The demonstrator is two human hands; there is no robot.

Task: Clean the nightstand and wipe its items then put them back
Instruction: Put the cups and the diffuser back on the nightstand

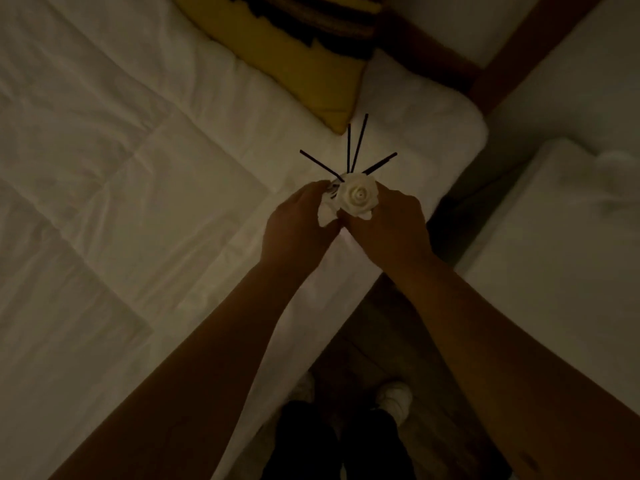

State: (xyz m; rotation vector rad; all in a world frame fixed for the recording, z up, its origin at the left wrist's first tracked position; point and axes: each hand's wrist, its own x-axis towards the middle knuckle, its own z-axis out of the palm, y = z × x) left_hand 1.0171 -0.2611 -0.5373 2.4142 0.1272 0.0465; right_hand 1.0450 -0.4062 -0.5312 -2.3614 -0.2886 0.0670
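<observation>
White rose diffuser [358,196] held in both my hands above the bed's [138,168] corner.

My right hand [391,225] curled around the diffuser from the right, its body hidden under my fingers; four dark reeds [356,143] stood in it and fanned out away from me over the bed. My left hand [298,226] pinched a white wipe [327,211] against the diffuser's left side. A yellow pillow [294,57] lay on the bed beyond the reeds. The white nightstand [571,254] stood right of the bed, across a narrow gap, well apart from the diffuser.
</observation>
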